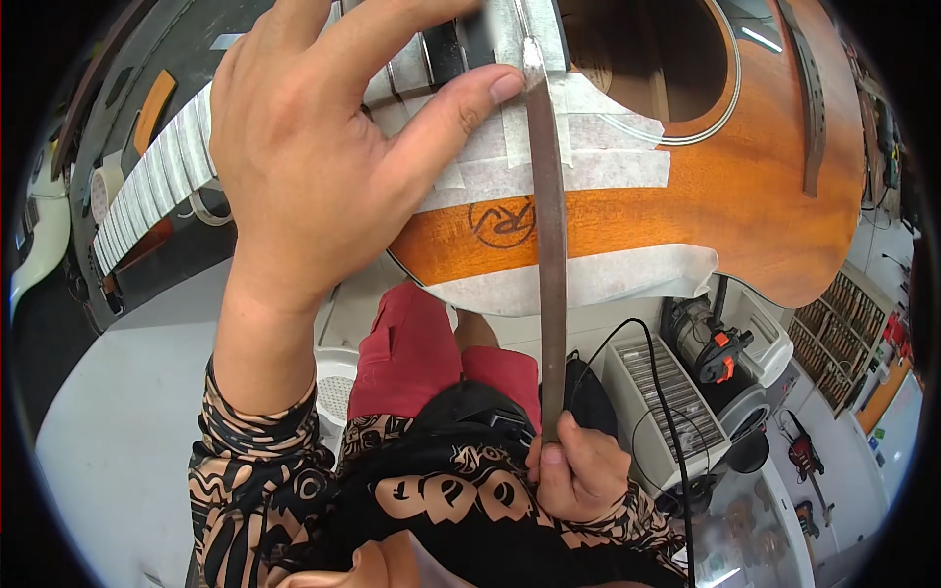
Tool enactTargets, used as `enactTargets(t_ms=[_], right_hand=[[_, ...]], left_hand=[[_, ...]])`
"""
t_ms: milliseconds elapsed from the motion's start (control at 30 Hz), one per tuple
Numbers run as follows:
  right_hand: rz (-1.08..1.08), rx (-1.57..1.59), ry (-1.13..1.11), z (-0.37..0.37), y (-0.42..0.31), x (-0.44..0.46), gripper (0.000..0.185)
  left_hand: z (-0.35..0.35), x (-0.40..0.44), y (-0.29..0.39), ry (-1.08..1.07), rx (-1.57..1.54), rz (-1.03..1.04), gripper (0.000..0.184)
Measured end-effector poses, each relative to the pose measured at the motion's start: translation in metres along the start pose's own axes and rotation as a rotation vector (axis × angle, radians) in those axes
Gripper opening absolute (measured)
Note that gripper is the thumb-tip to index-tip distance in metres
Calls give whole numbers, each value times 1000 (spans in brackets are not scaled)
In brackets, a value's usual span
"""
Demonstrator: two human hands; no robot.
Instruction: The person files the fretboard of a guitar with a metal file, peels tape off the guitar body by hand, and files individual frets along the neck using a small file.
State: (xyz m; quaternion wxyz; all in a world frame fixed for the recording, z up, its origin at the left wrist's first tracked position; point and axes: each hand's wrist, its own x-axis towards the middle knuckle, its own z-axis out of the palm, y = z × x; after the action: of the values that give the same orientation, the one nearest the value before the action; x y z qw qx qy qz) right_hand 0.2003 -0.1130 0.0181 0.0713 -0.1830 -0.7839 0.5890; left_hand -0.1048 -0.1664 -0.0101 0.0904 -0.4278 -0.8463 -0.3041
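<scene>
A long narrow metal file (pixel 549 235) lies across the end of the taped fretboard and over the body of an acoustic guitar (pixel 784 230). My right hand (pixel 580 472) is closed around its near end, close to my body. Over the fretboard, my left hand (pixel 309 157) is spread, its thumb stretched toward the far part of the file. The left fingertips are partly out of view at the top. Masking tape (pixel 618 169) covers the wood beside the fretboard, and another tape strip (pixel 627 271) runs along the body's edge. White tape also covers the neck (pixel 157 201).
A light grey table (pixel 137 392) stands at left. Below the guitar at right are a grey box of slats (pixel 662 392), a black cable (pixel 662 392) and a machine with orange parts (pixel 720 353). Small guitars (pixel 804 456) hang at far right.
</scene>
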Motion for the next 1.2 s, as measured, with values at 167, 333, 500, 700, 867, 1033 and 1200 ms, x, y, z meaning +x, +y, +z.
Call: enactTargets(t_ms=[167, 333, 500, 700, 867, 1033, 1200], right_hand=[[-11, -112, 9, 4, -4, 4, 52], [-27, -311, 53, 6, -22, 95, 57], [-19, -369, 45, 7, -27, 117, 60], [-56, -288, 17, 4, -12, 13, 54], [-48, -365, 40, 8, -12, 71, 53], [-16, -308, 46, 11, -10, 71, 52], [-25, -212, 22, 8, 3, 13, 55]], left_hand=[[-3, 2, 5, -4, 16, -2, 43], [3, -3, -8, 20, 35, 23, 42], [7, -3, -21, 8, -64, 59, 41], [2, -3, -1, 10, -38, -6, 41], [15, -7, -21, 60, -130, 12, 41], [0, -1, 6, 16, -17, -26, 42], [3, -3, 0, 31, 8, -7, 41]])
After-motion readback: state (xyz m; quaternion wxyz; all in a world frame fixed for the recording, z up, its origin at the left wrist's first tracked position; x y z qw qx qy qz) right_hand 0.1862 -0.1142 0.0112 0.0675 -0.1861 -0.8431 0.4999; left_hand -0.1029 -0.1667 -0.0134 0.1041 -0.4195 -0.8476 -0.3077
